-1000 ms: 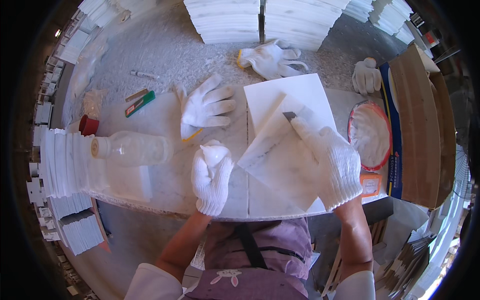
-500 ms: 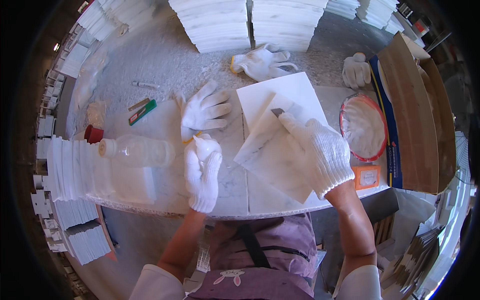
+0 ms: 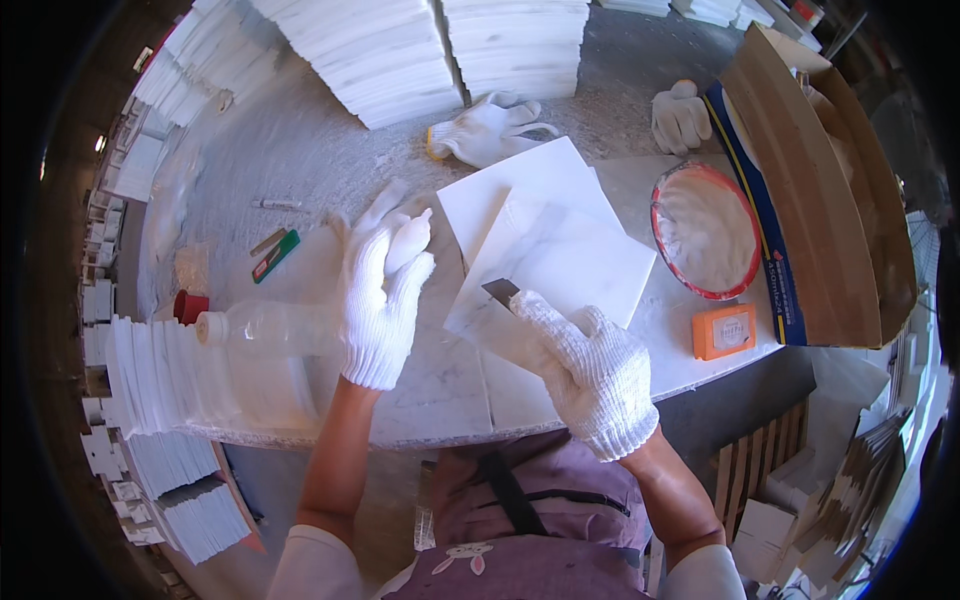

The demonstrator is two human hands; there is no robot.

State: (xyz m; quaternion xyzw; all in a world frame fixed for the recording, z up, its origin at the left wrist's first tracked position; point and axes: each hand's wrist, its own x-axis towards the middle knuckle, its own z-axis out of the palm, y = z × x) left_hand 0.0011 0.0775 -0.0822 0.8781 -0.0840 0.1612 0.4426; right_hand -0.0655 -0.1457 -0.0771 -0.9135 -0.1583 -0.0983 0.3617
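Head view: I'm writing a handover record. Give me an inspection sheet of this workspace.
Surface: grey-veined white stone slab, seam visible.
Handled things: dark flat blade; small white glossy lump; veined white square tile overlapping plain white tile.
Clutter: clear plastic bottle on its side; loose white gloves; red-rimmed round container of white material.
Hands: white-gloved left hand holds the lump; white-gloved right hand holds the blade over the veined tile, contact unclear.
Cables: nothing seen.
Surroundings: tall stacks of white slabs behind; open brown cardboard box at right.
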